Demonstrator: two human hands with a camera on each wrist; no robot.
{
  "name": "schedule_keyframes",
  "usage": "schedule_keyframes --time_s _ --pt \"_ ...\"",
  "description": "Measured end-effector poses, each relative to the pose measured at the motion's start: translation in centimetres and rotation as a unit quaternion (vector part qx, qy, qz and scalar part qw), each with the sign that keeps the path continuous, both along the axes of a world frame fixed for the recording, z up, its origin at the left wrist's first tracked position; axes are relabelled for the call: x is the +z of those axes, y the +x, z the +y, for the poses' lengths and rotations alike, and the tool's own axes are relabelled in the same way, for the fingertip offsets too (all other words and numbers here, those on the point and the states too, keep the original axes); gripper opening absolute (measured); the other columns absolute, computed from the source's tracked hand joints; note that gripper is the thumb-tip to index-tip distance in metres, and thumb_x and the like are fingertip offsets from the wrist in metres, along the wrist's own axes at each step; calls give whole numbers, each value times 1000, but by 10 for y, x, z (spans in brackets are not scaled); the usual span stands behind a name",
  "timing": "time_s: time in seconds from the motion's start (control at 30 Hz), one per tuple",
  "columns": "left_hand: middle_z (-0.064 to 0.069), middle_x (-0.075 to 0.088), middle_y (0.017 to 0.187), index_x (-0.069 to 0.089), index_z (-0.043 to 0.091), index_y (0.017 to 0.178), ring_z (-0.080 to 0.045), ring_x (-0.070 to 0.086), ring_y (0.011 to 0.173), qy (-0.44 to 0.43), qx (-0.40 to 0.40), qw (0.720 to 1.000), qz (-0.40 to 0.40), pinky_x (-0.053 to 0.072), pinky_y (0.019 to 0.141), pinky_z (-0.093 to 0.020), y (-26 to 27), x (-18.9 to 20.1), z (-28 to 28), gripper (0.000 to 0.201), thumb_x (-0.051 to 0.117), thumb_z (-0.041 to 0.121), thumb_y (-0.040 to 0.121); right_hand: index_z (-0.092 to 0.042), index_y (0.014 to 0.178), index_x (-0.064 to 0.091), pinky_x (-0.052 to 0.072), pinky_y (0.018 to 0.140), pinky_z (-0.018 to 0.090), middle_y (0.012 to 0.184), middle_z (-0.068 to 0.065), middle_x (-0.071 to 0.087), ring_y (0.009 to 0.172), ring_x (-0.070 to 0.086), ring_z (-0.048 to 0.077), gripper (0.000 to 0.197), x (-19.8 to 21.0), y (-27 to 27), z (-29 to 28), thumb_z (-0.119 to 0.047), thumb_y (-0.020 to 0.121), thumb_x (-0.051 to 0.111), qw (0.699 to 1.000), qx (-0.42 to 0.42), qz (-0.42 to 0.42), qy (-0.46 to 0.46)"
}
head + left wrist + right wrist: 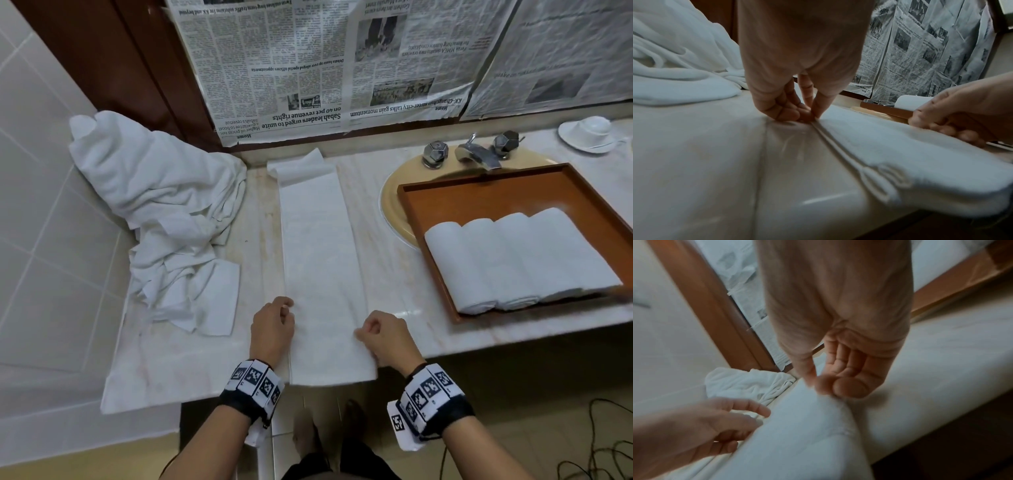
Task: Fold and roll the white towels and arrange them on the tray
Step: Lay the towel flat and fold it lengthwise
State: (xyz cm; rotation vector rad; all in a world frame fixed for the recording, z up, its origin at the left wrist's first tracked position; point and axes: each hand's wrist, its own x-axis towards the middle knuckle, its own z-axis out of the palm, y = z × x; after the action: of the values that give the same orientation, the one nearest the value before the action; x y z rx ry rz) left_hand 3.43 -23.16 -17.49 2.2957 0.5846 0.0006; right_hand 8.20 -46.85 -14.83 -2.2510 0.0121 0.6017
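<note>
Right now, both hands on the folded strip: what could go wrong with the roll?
1. The folded towel overhangs the counter's front edge below the left hand and right hand; that end could sag and start the roll crooked.
2. The far end curls up by the wall, so the roll may finish uneven.
3. The loose towel pile lies close on the left and could snag.

Both forearms were extended forward side by side, each wrist wrapped in a black band carrying square-patterned markers. The left hand was held knuckles up, its fingers curled down and the thumb pressed against the fingertips. The right hand was placed level with the left hand and apart from it, its fingers bent inward and the thumb brought against the index fingertip in a pinch.
</note>
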Motion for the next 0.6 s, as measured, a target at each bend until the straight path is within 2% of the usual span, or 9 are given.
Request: schedule_keyframes --time_s 0.07,0.17,0.27,0.3,0.37,0.43,0.47,0.53,0.6 --pt "4 63 87 65 21 110 -3 57 77 -6 -4 1000 1 37 65 -9 -2 2 2 22 58 11 93 -13 83 58 54 68 35 76 2 62 68 59 15 30 1 2 0 -40 97 56 999 4 -20 -42" --pt "4 63 85 67 19 109 -3 58 76 -17 -8 1000 -6 37 64 -6 -3 2 5 21 58 10 93 -18 88 52 49 69 31 83 0 61 75 59 17 27 0 3 1 -43 97 52 988 55 -17 -143" --pt "2 64 86 67 18 110 -9 60 77 -10 -9 1000 -3 41 68 -13 -3 1 6 21 56 10 94 -18 89 54 52 74 33 88 0 61 79 58 17 20 3 9 1 -36 96 54 984 62 16 -164" --pt "1 64 90 67 18 111 -13 61 81 -7 -9 1000 -2 44 71 -16 -3 3 5 22 54 10 95 -18 91 55 50 73 33 90 0 61 79 58 17 16 5 9 2 -34 95 54 982 60 6 -182" --pt "-5 59 111 63 15 121 -21 61 94 9 -25 1000 1 50 85 -28 -5 6 0 27 51 10 97 -16 97 54 45 69 31 94 1 60 82 56 18 12 8 8 6 -27 93 53 970 63 -69 -223" --pt "-7 45 137 55 16 135 -26 51 117 47 -53 997 10 45 100 -38 -5 7 -11 37 52 18 98 -14 104 54 44 74 31 102 2 57 92 54 20 17 3 6 14 -26 93 53 960 92 -174 -199" --pt "-5 37 147 50 19 141 -28 42 127 74 -67 995 15 41 104 -42 -5 8 -18 42 51 25 99 -13 111 56 45 82 33 110 3 56 100 53 21 22 -2 5 19 -28 94 52 956 115 -213 -166" --pt "3 17 163 33 29 152 -25 21 145 121 -102 987 41 28 113 -48 -3 6 -32 50 39 40 103 -12 132 52 40 102 41 138 7 50 127 47 26 42 -14 7 30 -34 98 41 948 172 -233 -135" --pt "13 -9 166 10 36 158 -21 -4 153 154 -147 973 89 11 120 -52 -3 -1 -44 58 18 52 103 -16 154 28 21 120 45 163 2 21 150 16 22 63 -27 7 36 -45 98 17 932 254 -200 -167"
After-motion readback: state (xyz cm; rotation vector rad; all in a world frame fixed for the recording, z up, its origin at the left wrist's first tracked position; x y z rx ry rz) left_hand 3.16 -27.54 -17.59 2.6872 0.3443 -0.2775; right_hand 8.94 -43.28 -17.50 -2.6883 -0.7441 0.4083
